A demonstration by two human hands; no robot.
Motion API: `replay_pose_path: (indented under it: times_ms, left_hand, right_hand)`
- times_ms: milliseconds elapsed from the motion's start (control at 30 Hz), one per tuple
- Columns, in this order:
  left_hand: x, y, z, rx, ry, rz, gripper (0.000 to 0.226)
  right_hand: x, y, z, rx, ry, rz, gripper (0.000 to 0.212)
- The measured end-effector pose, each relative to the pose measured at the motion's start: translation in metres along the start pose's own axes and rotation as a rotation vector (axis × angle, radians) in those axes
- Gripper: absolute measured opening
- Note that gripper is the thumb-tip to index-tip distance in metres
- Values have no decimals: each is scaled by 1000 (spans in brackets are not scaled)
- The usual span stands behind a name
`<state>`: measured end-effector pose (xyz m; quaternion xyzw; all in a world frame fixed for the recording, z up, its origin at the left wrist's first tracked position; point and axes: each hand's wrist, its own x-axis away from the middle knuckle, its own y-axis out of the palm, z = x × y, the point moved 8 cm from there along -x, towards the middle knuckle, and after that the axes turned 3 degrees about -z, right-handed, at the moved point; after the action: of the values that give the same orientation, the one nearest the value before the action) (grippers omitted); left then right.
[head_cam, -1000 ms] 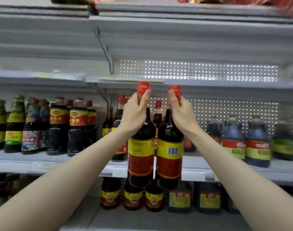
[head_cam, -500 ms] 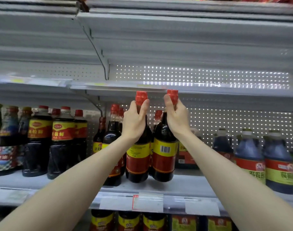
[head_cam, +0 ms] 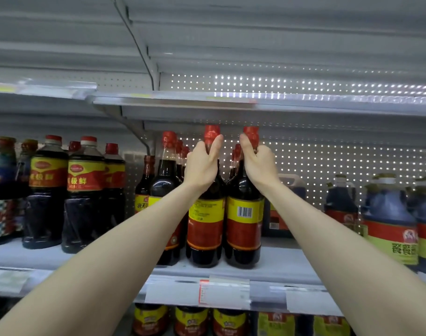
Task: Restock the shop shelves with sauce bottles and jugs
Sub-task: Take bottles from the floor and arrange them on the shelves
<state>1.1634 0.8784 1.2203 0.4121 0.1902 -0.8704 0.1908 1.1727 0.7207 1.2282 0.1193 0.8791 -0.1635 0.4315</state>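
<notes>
– On the middle shelf [head_cam: 280, 265], near its front edge: two sauce bottles, the left bottle [head_cam: 206, 224] and the right bottle [head_cam: 244, 229], upright and close side by side, bases seemingly down on the shelf. How are they held?

– By the necks. The left hand [head_cam: 202, 163] curls round one neck and the right hand [head_cam: 260, 163] round the other, thumbs lying up against the red caps.

– And the handling?

– Full of dark liquid, probably glass: heavy, stiff, smooth, breakable. The neck below the cap looks the sound hold; the glossy belly would likely slip.

– Counts?

– Two bottles in hand. The jugs [head_cam: 389, 214] to the right: four visible, one partly hidden behind the right forearm. The large bottles [head_cam: 86, 190] to the left: three in front, more behind, number unclear.
</notes>
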Motion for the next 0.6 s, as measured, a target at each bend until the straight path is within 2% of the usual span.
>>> replay_pose_path:
  times_ms: [167,267,333,467,600]
  left_hand:
    - [-5,10,-12,-5,-24,-38,52]
    - [-10,12,-19,-34,-66,-63,59]
    - [-11,13,-24,-75,-107,-86,54]
    - [-10,20,-28,-67,-116,-131,44]
    - [-10,21,-41,-97,-140,-120,47]
  right_hand:
    - [-2,6,17,26,77,-11,47]
    - [-2,7,24,30,158,-54,53]
    - [-1,7,28,51,176,-57,61]
    - [-7,14,35,60,172,-81,61]
    - [-5,16,39,77,193,-100,63]
